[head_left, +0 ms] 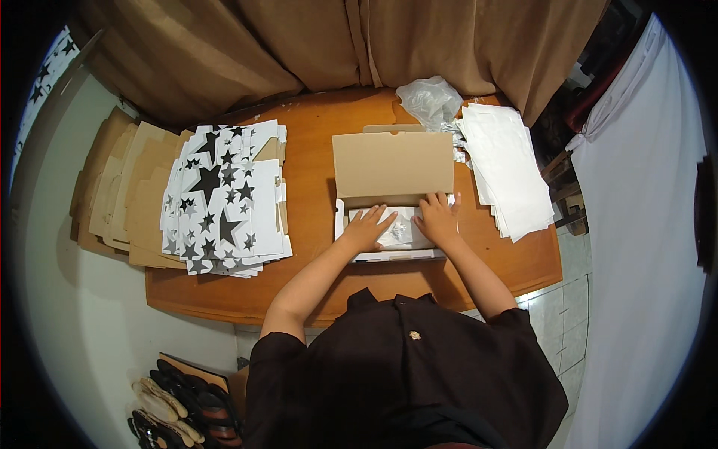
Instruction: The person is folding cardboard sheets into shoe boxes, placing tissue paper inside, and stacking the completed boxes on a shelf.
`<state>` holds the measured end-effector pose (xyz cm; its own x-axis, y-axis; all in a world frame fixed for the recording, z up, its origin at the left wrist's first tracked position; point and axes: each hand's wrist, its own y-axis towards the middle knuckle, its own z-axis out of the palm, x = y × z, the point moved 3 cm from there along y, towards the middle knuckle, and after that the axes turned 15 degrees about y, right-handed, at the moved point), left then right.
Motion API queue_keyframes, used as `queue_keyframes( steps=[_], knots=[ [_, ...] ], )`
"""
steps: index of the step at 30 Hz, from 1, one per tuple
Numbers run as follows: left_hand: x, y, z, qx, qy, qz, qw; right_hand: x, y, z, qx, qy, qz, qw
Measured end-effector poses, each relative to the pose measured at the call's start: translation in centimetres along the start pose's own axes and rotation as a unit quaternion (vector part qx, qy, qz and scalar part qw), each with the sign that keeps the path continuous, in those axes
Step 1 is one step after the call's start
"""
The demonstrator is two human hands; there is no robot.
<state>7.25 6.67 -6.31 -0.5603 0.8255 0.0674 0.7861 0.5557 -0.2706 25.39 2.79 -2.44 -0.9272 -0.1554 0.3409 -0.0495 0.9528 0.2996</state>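
Note:
In front of me a cardboard box (393,161) stands on the wooden table, its brown lid raised at the back. White paper (400,230) lies inside it, with a small pale, shiny piece on top that I cannot make out. My left hand (368,227) rests on the paper at the left, fingers spread. Over the right part of the box, my right hand (439,217) lies with its fingers stretched out toward the back wall and paper. Neither hand appears to grip anything. What lies beneath the paper is hidden.
Flat white cardboard sheets with black and grey stars (224,194) are stacked at the left, beside brown cardboard pieces (142,191). White paper sheets (512,172) lie at the right. Behind them sits a crumpled clear plastic bag (430,101). Several shoes (183,404) are at lower left.

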Motion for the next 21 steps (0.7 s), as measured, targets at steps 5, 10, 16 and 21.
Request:
queue_keyframes(
  steps=[5,10,16,21],
  knots=[
    [0.2,-0.1,-0.5,-0.12,-0.038,-0.044,0.991,-2.5,0.7,1.0,0.013,-0.07,0.005,0.997],
    [1.9,0.9,-0.9,-0.184,0.058,-0.169,0.967,-2.9,1.2,1.1,0.046,-0.117,-0.001,0.992],
    [2.2,1.5,-1.6,-0.113,0.125,-0.216,0.962,-3.0,0.6,1.2,-0.008,-0.075,0.126,0.989],
    [2.1,2.5,-0.9,-0.118,0.128,-0.254,0.952,-3.1,1.0,1.1,-0.005,0.012,0.235,0.972]
  ],
)
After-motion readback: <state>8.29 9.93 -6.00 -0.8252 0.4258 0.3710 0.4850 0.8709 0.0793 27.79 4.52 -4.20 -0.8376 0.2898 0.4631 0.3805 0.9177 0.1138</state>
